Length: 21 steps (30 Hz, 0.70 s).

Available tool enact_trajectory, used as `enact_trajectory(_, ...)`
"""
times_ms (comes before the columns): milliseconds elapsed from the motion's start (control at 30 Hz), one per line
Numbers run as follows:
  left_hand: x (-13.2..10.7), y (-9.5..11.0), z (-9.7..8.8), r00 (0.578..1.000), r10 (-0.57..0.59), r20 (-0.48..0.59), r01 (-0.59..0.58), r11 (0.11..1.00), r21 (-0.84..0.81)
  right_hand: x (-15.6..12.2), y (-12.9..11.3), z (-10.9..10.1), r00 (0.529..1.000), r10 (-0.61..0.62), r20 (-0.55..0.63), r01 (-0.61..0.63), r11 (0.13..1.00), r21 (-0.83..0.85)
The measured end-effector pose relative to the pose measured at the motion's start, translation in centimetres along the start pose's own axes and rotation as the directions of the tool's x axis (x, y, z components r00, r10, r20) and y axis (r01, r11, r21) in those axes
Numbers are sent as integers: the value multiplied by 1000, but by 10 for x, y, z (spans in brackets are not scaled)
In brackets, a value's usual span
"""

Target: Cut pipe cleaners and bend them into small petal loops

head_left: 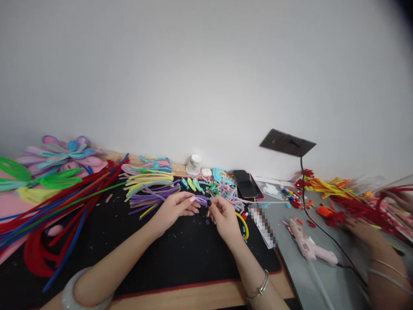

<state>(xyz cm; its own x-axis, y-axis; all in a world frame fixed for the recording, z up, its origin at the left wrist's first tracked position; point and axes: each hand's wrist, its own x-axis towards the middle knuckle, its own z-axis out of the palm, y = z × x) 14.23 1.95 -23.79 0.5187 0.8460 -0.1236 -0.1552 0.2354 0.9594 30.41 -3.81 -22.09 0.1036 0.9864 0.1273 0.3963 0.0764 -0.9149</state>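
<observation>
Above the black mat, a purple pipe cleaner [201,199] is bent into a narrow loop between my two hands. My left hand [177,207] is closed on its left end, thumb and forefinger pinched together. At the other end, my right hand [223,217] pinches it beside a small black round piece [209,203], too small to name surely. Left of my hands lies a bunch of purple pipe cleaners [151,198], with yellow pipe cleaners [150,178] behind. Short pastel pieces [222,189] are heaped just beyond my right hand.
Long red, blue and green pipe cleaners [77,206] and a pipe-cleaner flower [72,148] lie left. At the back are a paper cup [194,164] and a phone [245,184]. On the right, a pink glue gun [309,245] trails a black cord near another person's hand [363,232].
</observation>
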Motion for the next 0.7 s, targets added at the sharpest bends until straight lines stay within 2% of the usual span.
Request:
enact_trajectory(100, 1, 1, -2, 999, 32, -9, -31, 999, 19, 2, -1, 5, 999, 16, 38, -18, 998, 52)
enact_trajectory(167, 0, 0, -3, 995, 95, 1, -95, 993, 75, 3, -2, 7, 996, 21, 83, -24, 999, 28)
enact_trajectory(300, -2, 0, -2, 979, 197, 48, -203, 952, 230, 3, -4, 8, 995, 2, 102, 1, 1000, -30)
enact_trajectory(500, -3, 0, 1, 983, 138, 121, -160, 967, 199, 3, 0, 12, 1000, 11, 18, -11, 1000, -12)
enact_trajectory(700, -2, -3, 0, 983, 143, 118, -168, 957, 236, 3, 5, 19, 1000, 3, -11, -2, 999, 53)
